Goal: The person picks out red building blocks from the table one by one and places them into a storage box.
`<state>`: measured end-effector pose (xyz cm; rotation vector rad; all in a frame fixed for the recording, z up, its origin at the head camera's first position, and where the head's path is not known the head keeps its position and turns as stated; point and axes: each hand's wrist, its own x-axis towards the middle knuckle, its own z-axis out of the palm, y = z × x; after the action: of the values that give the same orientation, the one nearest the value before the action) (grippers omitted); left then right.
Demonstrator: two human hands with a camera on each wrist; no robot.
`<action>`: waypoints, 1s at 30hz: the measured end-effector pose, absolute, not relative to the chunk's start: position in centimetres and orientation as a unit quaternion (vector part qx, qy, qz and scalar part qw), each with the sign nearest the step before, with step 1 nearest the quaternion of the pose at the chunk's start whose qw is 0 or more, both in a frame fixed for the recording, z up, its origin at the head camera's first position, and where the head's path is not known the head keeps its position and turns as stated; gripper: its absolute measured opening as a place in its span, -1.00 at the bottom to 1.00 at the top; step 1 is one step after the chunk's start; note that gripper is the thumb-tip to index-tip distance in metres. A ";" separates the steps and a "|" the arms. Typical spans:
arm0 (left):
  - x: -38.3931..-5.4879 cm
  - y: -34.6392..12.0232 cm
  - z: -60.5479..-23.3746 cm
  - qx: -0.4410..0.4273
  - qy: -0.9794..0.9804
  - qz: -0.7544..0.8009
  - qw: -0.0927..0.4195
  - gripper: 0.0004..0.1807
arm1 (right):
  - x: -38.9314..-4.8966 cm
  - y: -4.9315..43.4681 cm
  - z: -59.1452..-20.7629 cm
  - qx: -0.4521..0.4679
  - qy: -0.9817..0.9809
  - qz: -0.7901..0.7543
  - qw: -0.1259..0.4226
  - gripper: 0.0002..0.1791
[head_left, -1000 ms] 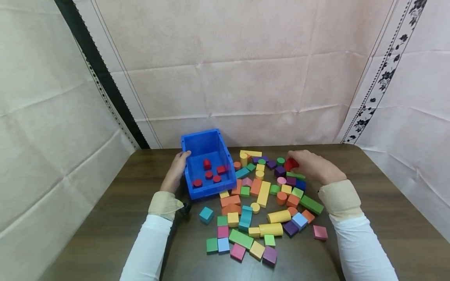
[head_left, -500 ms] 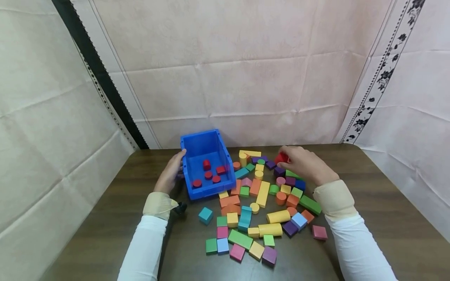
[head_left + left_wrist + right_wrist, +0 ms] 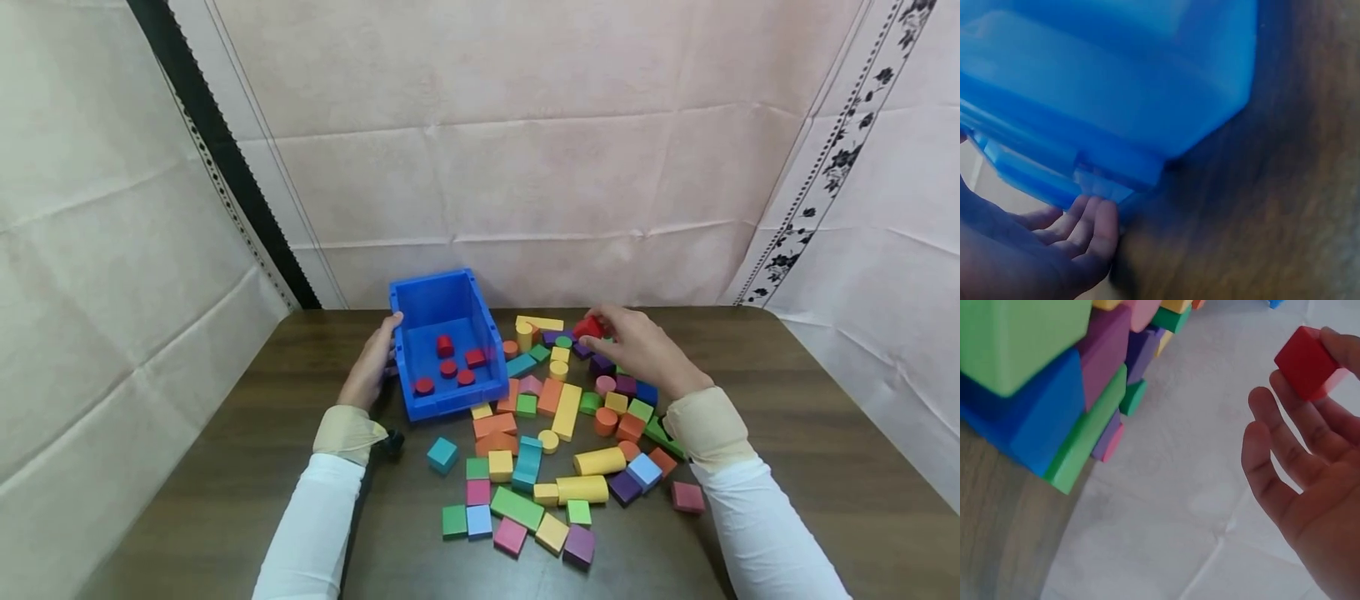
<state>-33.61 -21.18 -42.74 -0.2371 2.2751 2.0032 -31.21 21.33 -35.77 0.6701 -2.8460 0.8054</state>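
Observation:
A blue plastic bin (image 3: 491,398) stands tilted toward the camera at the back of the table, with several red blocks (image 3: 445,346) lying inside. At its left wall my left hand (image 3: 369,367) holds it, thumb at the rim and fingertips against the outside in the left wrist view. Between thumb and fingers, my right hand (image 3: 647,348) pinches a red block (image 3: 1307,362), raised above the back of the block pile. Its other fingers (image 3: 1259,450) are spread and slightly bent in the right wrist view.
Many coloured wooden blocks, such as a long yellow one (image 3: 567,412) and a green one (image 3: 517,507), spread over the table (image 3: 247,475) right of the bin and in front of it. A pale cloth wall (image 3: 555,167) rises behind the table's far edge.
My right hand has moved left with the red block, from the right end of the pile toward the bin. My left hand stays at the bin's left wall.

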 end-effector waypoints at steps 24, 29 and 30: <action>-33.9 -20.5 -43.4 -0.061 0.759 0.648 0.020 0.13 | -30.1 16.4 -35.3 0.271 -0.901 0.328 0.086 -0.53; -33.9 -20.6 -43.7 -0.054 0.759 0.648 0.017 0.02 | -30.0 15.2 -35.4 0.292 -0.897 0.317 0.101 -0.57; -33.9 -20.6 -43.8 -0.055 0.758 0.649 0.016 0.04 | -30.1 15.0 -35.4 0.295 -0.896 0.315 0.102 -0.58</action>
<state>-33.88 -20.57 -43.79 -0.1700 2.3586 2.0197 -30.09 14.96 -35.44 0.8723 -2.6467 0.9309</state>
